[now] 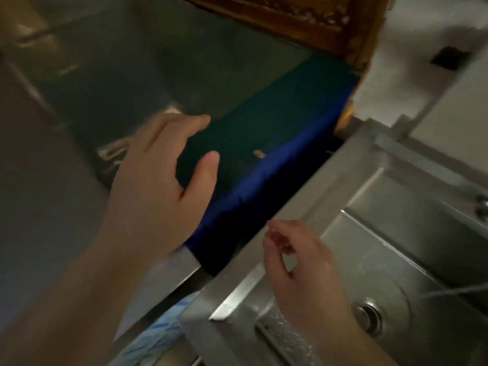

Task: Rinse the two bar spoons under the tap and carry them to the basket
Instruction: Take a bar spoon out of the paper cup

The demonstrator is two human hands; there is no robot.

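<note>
The frame is motion-blurred. My left hand (pixel 161 180) is spread open, palm down, above the steel counter (pixel 52 180), and holds nothing. Just left of its fingers lie blurred shiny metal streaks (pixel 112 154); I cannot tell whether they are the bar spoons. My right hand (pixel 303 268) hovers over the left rim of the steel sink (pixel 343 196), its fingers loosely curled and apart, with nothing in them. The sink's drain (pixel 368 314) shows to the right of that hand. No tap and no basket can be made out.
A dark green surface with a blue cloth edge (pixel 264 180) fills the gap between counter and sink. A carved wooden frame (pixel 303 25) is at the top. A blue-and-white patterned thing (pixel 158 331) lies below the counter edge. Two small metal fittings (pixel 482 206) sit at the sink's far right.
</note>
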